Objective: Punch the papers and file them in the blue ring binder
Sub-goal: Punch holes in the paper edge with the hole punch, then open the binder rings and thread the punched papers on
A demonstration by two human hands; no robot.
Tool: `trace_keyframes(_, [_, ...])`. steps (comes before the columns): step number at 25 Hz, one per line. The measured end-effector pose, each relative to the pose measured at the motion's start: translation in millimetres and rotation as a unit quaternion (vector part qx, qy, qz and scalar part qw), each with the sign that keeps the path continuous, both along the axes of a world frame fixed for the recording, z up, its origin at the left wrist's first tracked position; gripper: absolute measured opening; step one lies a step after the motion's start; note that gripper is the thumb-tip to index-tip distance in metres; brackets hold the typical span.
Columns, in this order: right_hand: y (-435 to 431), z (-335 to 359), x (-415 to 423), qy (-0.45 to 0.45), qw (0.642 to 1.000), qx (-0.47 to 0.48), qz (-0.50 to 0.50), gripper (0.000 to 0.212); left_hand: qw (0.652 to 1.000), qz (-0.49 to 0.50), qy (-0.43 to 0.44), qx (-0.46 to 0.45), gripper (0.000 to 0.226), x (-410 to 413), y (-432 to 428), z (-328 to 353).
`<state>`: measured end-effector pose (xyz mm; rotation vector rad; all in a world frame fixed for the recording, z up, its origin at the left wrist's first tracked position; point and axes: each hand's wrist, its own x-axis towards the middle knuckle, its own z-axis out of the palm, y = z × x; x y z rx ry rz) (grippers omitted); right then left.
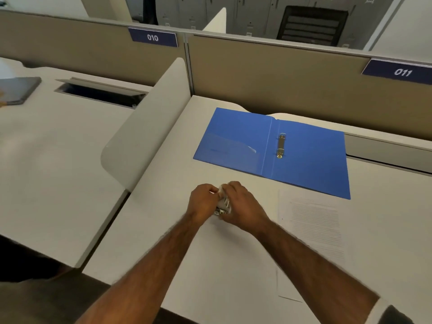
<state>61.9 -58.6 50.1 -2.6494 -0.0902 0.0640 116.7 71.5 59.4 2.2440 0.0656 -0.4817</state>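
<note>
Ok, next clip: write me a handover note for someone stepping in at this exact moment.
Hands: left hand and right hand both grip a small silvery hole punch, low over the desk.
Things: the blue ring binder lies open behind the hands, its rings bare. A printed sheet lies flat to the right of the hands, in front of the binder.
Done: binder opened, nothing filed. Whether a sheet sits in the punch is too blurred to tell.
Left: punch the papers and thread them onto the rings.
</note>
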Motion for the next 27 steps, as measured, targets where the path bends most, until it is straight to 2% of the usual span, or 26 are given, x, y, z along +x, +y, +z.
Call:
trace_keyframes(7, [106, -6, 106, -0.004, 0.999, 0.009, 0.051, 0.050, 0.997, 0.068, -0.021, -0.012, 0.019, 88, 109, -5])
trace_keyframes(11, [131, -23, 130, 0.010, 0.998, 0.007, 0.065, 0.048, 0.996, 0.087, -0.004, -0.027, 0.012, 107, 131, -21])
trace_keyframes(15, [135, -30, 139, 0.003, 0.998, -0.002, 0.057, 0.046, 0.997, 0.081, -0.014, 0.004, 0.016, 114, 134, -27])
trace_keyframes(17, [134, -30, 140, 0.005, 0.999, -0.002, 0.054, 0.050, 0.997, 0.070, -0.019, 0.026, 0.018, 115, 131, -25])
trace_keyframes(19, [130, -30, 135, 0.015, 0.999, 0.000, 0.044, 0.065, 0.997, 0.066, -0.017, 0.045, 0.022, 111, 128, -19])
trace_keyframes(21, [121, -28, 121, 0.019, 1.000, 0.015, 0.009, 0.080, 0.985, 0.068, -0.072, 0.140, 0.032, 100, 124, -14])
trace_keyframes(23, [103, -25, 95, 0.014, 0.998, 0.035, -0.042, 0.075, 0.946, 0.029, -0.212, 0.242, 0.040, 77, 107, -14])
trace_keyframes(25, [73, -23, 55, 0.002, 0.991, 0.068, -0.117, 0.057, 0.934, -0.085, -0.284, 0.200, 0.045, 39, 69, -18])
trace_keyframes(27, [33, -19, 4, -0.003, 0.972, 0.102, -0.210, 0.045, 0.928, -0.232, -0.263, 0.128, 0.048, -9, 24, -25])
